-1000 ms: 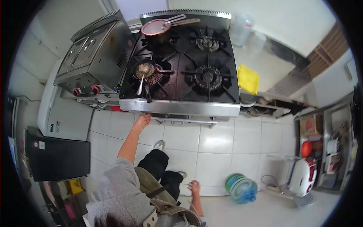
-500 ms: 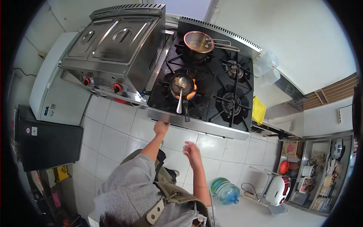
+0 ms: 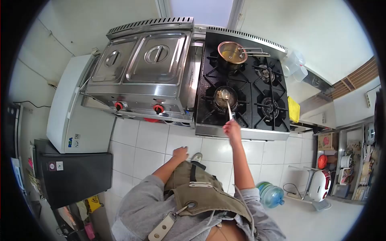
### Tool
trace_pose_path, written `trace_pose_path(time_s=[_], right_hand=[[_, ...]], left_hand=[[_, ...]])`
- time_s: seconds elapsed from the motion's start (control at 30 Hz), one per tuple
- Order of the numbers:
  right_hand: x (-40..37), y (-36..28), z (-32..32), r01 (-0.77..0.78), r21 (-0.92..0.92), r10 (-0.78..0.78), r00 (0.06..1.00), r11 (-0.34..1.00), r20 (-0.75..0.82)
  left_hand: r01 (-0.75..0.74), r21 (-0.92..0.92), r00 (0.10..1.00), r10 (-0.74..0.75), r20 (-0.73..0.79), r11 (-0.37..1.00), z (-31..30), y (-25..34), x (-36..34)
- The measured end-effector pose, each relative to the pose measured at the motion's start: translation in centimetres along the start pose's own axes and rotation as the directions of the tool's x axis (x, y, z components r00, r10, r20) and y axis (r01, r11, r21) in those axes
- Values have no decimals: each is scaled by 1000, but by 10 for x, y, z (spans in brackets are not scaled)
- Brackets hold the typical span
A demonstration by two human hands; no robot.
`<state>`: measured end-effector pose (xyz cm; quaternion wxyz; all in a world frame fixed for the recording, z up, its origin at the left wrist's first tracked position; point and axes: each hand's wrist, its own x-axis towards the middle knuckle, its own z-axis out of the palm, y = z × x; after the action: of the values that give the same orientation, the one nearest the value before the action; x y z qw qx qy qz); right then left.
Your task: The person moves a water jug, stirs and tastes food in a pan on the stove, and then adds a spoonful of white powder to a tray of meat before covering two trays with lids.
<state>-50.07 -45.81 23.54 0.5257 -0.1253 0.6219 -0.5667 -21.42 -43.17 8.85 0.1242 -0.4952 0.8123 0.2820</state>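
My right hand (image 3: 232, 130) is closed at the front edge of the stove, gripping the handle of a metal spoon (image 3: 226, 95). The bowl of the spoon rests inside a small dark pan (image 3: 222, 103) on the front left burner, with some brownish food in it. No flame shows under this pan. My left hand (image 3: 180, 153) hangs low over the floor near my apron, its fingers curled, and whether it holds anything is hard to make out. Behind the small pan stands a copper-coloured pot (image 3: 232, 52) with yellowish contents.
Left of the stove (image 3: 241, 132) stands a steel warmer (image 3: 136, 89) with two lids and red knobs. A yellow cloth (image 3: 294, 109) hangs at the stove's right side. A blue water bottle (image 3: 272, 196) lies on the right, near shelves. A white freezer (image 3: 86, 120) is at left.
My right hand has reached forward and taken hold of the spoon. My left hand has drawn back from the stove front. The flame under the small pan is gone. The view has shifted.
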Motion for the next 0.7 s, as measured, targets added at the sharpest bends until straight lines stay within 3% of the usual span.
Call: trace_pose_path(time_s=[0.07, 0.1, 0.13, 0.2, 0.23, 0.3, 0.37, 0.43, 0.5, 0.6, 0.63, 0.7], right_hand=[[-6, -15, -5, 166, -350, -215, 971, 922, -107], [-6, -21, -8, 226, -558, -359, 923, 799, -140], [-18, -38, -4, 203, -671, -413, 895, 713, -168], [-13, -41, -14, 194, -828, -510, 851, 526, -124], [-12, -44, -15, 179, -873, -536, 838, 453, -106], [2, -40, -21, 213, -871, -550, 831, 442, -76], [0, -44, -15, 245, -869, -557, 830, 430, -42], [-20, -61, 8, 208, -739, -400, 912, 640, -89], [-9, -45, 7, 233, -723, -416, 906, 650, -83], [-13, -35, 10, 70, -386, -123, 986, 920, -114], [-14, -31, 10, 68, -391, -121, 986, 918, -114], [-16, -23, 12, -16, -34, 13, 997, 999, -81]], left_hand=[[192, -47, 977, -186, 102, 980, -8, -42, -37], [300, -78, 946, -285, 157, 951, 1, -71, -50], [386, -74, 905, -362, 224, 920, 5, -96, -67], [517, -140, 850, -487, 201, 845, 24, -138, -105], [531, -63, 827, -501, 256, 845, 60, -175, -112], [443, 40, 847, -433, 307, 896, 116, -222, -134], [516, -70, 783, -437, 442, 854, 128, -226, -152], [641, -179, 714, -493, 497, 747, 101, -185, -162], [551, -429, 834, -461, 303, 716, 108, -171, -167], [516, -552, 851, -466, 242, 655, 133, -180, -154], [508, -576, 853, -468, 231, 640, 136, -183, -152], [491, -614, 857, -469, 213, 618, 138, -191, -143]])
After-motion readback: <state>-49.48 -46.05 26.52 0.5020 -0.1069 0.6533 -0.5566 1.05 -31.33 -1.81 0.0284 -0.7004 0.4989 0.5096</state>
